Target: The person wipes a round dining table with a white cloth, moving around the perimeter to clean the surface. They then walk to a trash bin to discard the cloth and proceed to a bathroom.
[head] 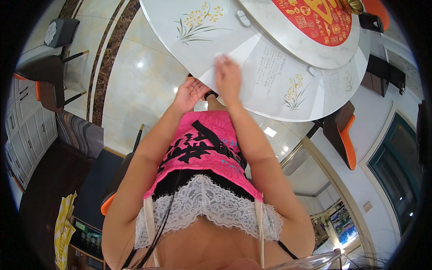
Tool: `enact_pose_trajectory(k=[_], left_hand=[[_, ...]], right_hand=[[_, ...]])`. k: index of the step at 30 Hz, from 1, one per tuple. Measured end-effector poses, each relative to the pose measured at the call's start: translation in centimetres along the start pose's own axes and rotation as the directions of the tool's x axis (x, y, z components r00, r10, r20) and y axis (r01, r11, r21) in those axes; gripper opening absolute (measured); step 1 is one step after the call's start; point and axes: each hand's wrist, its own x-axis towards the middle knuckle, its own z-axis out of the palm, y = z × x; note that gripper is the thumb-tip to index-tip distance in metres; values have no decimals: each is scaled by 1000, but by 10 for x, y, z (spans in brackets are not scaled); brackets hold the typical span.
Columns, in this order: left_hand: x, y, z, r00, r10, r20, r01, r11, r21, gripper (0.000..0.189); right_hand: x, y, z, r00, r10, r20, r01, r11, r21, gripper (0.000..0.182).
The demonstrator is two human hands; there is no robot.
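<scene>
My left hand (191, 94) is palm up just off the near edge of a round table with a printed covering (202, 50), its fingers apart and nothing seen in it. To its right, my right hand (228, 79) is over the covering near the same edge; it is blurred, and whether its fingers hold anything cannot be told. Yellow flowers and rows of writing are printed on the covering. I wear a pink apron (202, 145) with black lettering.
A marble-look turntable (337, 57) with a red decorated centre (324, 27) stands on the table. Small oval pieces (243, 18) lie beside it. Dark and orange chairs stand at left (50, 81) and right (341, 135). Below the table is a glossy tiled floor (145, 77).
</scene>
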Motion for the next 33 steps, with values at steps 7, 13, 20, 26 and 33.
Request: enact_pose_trajectory(k=[7, 13, 20, 26, 33], left_hand=[[4, -2, -10, 1000, -25, -18, 27, 994, 103, 28], [3, -17, 9, 999, -39, -31, 43, 991, 127, 36], [-2, -9, -10, 997, -16, -76, 22, 996, 84, 28], [7, -8, -19, 999, 32, 30, -31, 999, -34, 26], [1, -12, 7, 993, 28, -112, -28, 1000, 4, 31]], right_hand=[[-48, -11, -28, 934, 111, 338, -257, 868, 425, 26], [43, 28, -43, 977, 213, 6, -202, 917, 343, 23], [-28, -23, 24, 970, -159, 183, 81, 925, 371, 30], [-30, -20, -23, 854, 217, 472, -491, 634, 597, 24], [37, 36, -75, 775, 584, 242, -596, 547, 588, 21]])
